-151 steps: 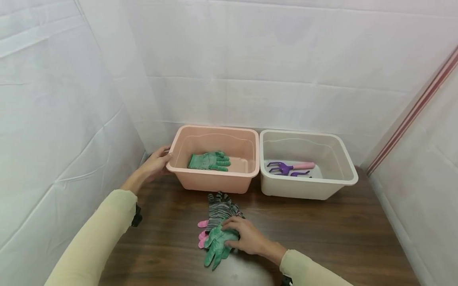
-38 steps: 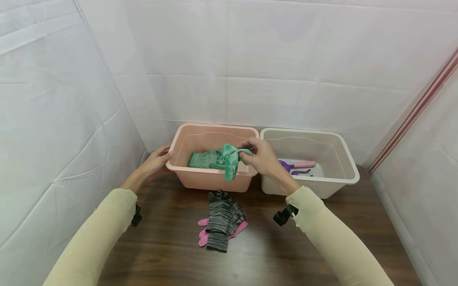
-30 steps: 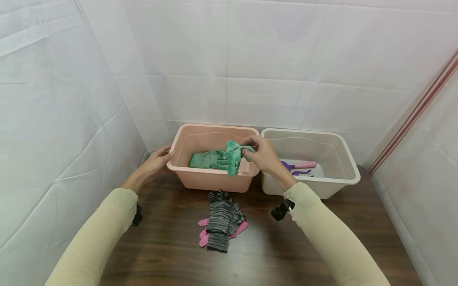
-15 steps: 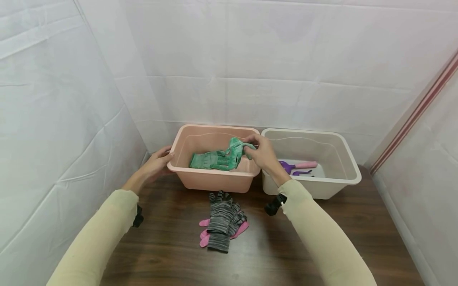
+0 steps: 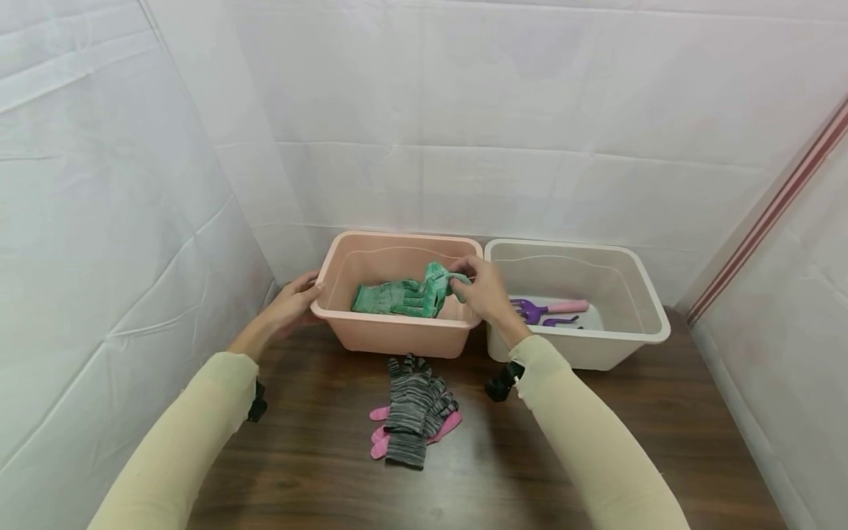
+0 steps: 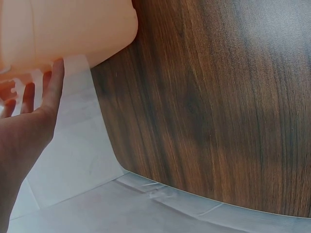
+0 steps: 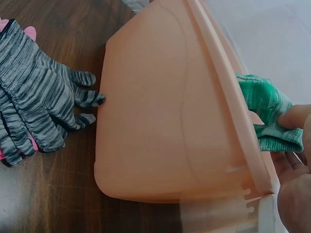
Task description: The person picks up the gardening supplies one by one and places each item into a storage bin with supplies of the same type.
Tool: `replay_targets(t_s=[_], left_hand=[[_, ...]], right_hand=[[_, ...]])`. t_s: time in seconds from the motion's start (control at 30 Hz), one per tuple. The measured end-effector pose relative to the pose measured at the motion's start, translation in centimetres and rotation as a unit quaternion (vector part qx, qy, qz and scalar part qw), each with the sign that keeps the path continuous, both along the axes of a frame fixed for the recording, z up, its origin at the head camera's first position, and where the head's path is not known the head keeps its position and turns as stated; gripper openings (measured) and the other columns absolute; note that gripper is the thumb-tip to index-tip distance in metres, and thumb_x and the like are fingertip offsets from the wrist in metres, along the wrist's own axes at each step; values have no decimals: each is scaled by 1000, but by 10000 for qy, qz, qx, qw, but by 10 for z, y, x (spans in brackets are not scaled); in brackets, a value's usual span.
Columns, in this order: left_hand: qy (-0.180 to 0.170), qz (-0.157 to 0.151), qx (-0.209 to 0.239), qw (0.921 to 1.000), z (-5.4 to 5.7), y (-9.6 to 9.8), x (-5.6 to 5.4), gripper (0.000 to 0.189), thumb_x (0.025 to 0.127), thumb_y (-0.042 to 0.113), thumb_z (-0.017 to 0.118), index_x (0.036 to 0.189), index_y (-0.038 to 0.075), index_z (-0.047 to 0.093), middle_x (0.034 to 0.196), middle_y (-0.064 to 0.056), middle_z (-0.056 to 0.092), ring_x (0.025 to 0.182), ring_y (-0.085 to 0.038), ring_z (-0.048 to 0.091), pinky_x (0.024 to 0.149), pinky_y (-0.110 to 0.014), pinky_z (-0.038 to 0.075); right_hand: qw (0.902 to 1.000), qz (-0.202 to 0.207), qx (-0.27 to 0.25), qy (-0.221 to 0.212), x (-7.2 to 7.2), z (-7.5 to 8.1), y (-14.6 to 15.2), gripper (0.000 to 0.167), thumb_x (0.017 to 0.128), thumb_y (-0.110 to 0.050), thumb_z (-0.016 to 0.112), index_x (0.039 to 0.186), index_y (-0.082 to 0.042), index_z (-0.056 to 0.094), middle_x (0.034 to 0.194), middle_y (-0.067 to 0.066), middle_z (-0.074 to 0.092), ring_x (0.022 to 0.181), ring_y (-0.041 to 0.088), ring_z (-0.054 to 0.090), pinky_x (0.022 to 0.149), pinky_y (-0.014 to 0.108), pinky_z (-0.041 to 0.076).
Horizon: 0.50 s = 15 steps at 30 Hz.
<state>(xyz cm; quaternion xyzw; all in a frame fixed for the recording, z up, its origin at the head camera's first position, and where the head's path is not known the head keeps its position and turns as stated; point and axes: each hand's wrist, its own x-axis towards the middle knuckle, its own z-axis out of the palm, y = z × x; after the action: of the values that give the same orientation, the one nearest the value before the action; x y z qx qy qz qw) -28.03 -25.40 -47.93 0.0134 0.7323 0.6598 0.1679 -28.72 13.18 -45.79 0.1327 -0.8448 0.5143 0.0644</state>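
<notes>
A green glove (image 5: 433, 291) is pinched by the right hand (image 5: 483, 291) over the peach bin (image 5: 391, 337), whose side is touched by the left hand (image 5: 289, 303), fingers loosely spread, seemingly for steadiness.

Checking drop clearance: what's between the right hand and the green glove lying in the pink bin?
A second green glove, pinched by the right hand; head view shows it. Whether it touches the flat glove, I can't tell.
</notes>
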Motion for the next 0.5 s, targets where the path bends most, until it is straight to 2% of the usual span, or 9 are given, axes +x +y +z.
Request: replay_targets(t_s=[0.37, 0.5], left_hand=[[7, -24, -40, 10000, 1, 2, -2, 63, 116, 24, 42, 171, 7, 14, 171, -27, 20, 148, -50, 36, 108, -61, 50], [-22, -58, -25, 10000, 1, 1, -1, 63, 117, 24, 41, 171, 7, 13, 171, -27, 20, 148, -51, 36, 108, -60, 51]], right_hand=[[9997, -13, 169, -201, 0, -5, 2, 10, 100, -5, 70, 109, -7, 71, 108, 14, 73, 96, 27, 67, 79, 40, 55], [9994, 36, 293, -205, 0, -7, 1, 9, 100, -7, 70, 110, -8, 72, 107, 10, 72, 95, 25, 67, 78, 38, 56]])
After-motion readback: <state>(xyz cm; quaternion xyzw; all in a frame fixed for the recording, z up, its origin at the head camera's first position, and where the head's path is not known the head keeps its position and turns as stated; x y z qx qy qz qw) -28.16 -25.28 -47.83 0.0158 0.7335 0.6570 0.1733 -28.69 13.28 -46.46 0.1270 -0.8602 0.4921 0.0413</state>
